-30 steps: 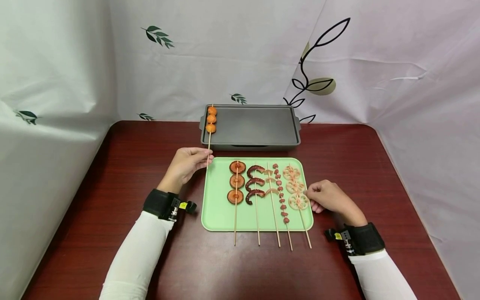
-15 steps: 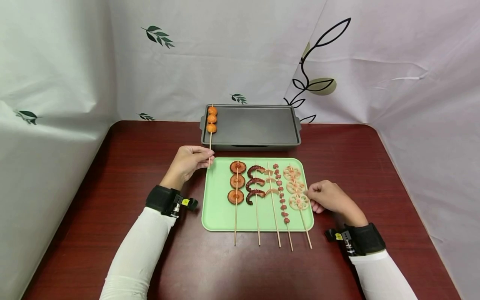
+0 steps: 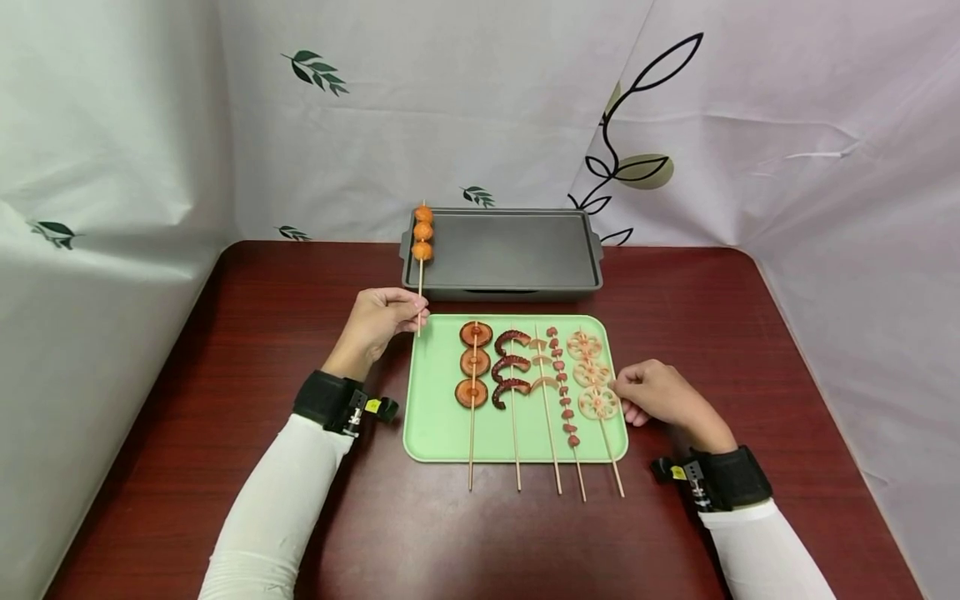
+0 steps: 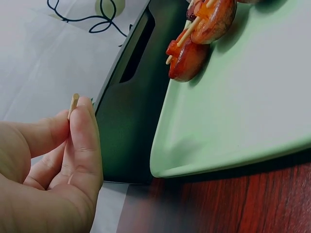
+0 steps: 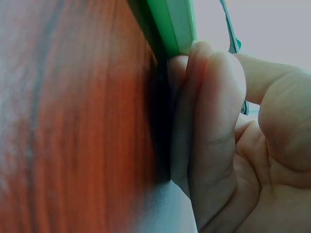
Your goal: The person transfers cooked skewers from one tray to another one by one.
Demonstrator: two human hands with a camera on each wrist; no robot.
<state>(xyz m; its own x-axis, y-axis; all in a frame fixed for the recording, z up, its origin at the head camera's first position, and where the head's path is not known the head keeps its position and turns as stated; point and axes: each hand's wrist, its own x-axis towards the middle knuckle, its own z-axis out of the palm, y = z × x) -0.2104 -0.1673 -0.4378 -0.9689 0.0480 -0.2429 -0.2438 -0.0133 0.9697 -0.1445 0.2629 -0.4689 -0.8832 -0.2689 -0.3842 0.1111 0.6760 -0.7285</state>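
From the head camera, the left hand [image 3: 378, 321] pinches the bare lower end of a skewer of three orange balls [image 3: 422, 230] between thumb and fingertips. The skewer's long axis runs almost straight away from the person, ball end pointing toward the far wall, stick end toward the person. The balls sit over the left end of the dark grey baking tray [image 3: 517, 287], and the stick crosses that tray's near rim down to the hand, just left of the green tray [image 3: 435, 417]. The right hand [image 3: 660, 396] rests on the table [image 3: 675, 300] with curled fingers against the green tray's right edge, beside the lotus-root skewer [image 3: 592, 387]. Four more skewers lie side by side on the green tray, all parallel, sticks overhanging the near edge.

From the left wrist camera, thumb and forefinger are pressed together round the skewer's tip [image 4: 74, 103], which pokes up just above them. Beyond lie the dark tray's handle [image 4: 136, 53] and the green tray's corner [image 4: 243, 121].

From the right wrist camera, the right hand's fingers [image 5: 209, 121] curl against the green tray's rim [image 5: 177, 24], touching it; whether they actually grip it cannot be told.
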